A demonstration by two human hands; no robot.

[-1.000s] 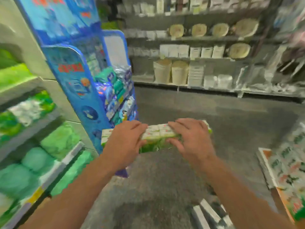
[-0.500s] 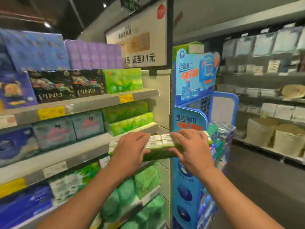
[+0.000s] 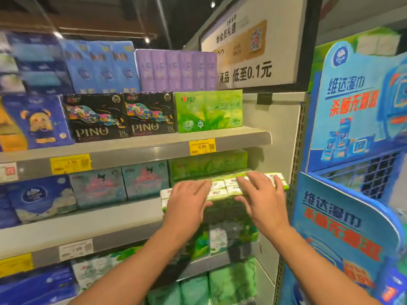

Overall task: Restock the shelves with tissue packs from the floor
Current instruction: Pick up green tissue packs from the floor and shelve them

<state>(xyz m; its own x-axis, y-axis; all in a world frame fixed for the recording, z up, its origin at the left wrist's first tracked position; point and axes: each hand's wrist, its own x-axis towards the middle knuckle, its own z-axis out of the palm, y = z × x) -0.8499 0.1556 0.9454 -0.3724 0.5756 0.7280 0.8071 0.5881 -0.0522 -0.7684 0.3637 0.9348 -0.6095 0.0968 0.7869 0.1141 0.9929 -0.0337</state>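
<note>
Left hand (image 3: 189,202) and right hand (image 3: 262,200), each grip pinching the green tissue pack (image 3: 222,189), held level at the middle shelf (image 3: 123,214), before stacked green packs (image 3: 209,165)

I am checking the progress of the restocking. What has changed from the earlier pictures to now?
The person turned from the aisle floor to the shelves and carried the green tissue pack up and forward, to the middle shelf under the green packs there. Unchanged: the left hand and right hand grip the pack from above.
</note>
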